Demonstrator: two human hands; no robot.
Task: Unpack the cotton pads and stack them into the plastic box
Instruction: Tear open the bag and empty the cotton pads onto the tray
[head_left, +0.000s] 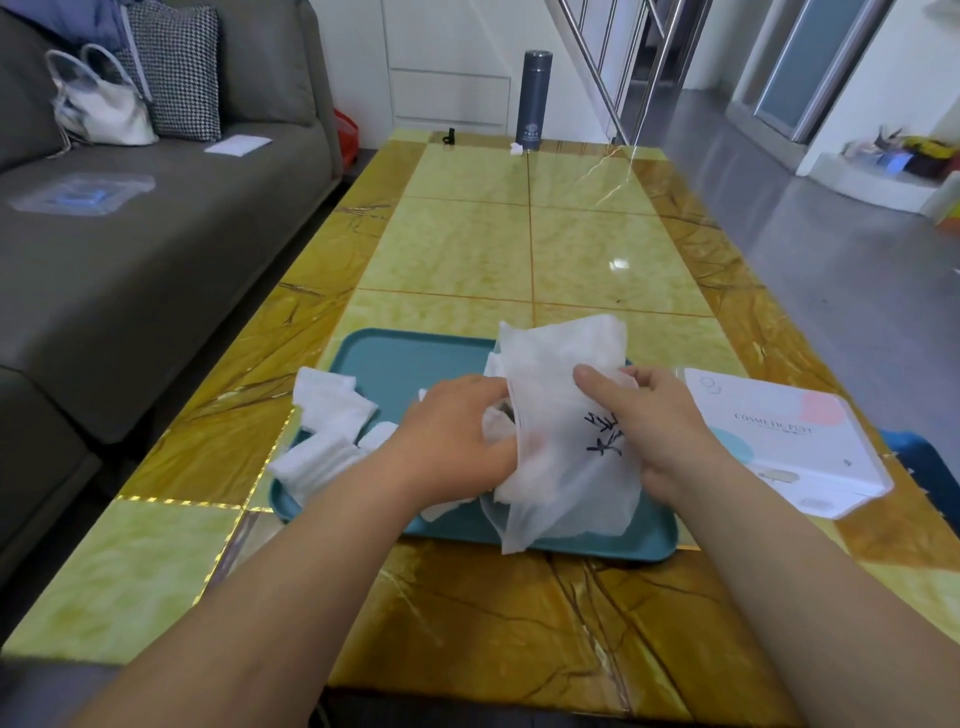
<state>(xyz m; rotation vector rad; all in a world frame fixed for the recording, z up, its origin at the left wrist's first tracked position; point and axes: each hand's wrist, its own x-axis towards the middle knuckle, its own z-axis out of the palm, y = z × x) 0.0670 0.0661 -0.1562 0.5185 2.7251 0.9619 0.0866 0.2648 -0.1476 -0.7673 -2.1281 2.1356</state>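
A frosted plastic bag of cotton pads (566, 457) with black lettering is held above a teal tray (395, 358). My right hand (660, 431) grips the bag's right side, thumb on its front. My left hand (457, 436) reaches into the bag's open left edge, its fingertips hidden inside among the pads. Loose white cotton pads (327, 405) lie piled on the tray's left part, some spilling over its rim. A white box (784, 447) printed "COSMETIC PUFF" lies on the table to the right of the tray.
The tray sits on a glossy yellow marble-pattern table (519, 244). A dark grey flask (534, 98) stands at the table's far edge. A grey sofa (156, 249) with a bag and cushion runs along the left. A blue object (919, 467) shows beyond the white box.
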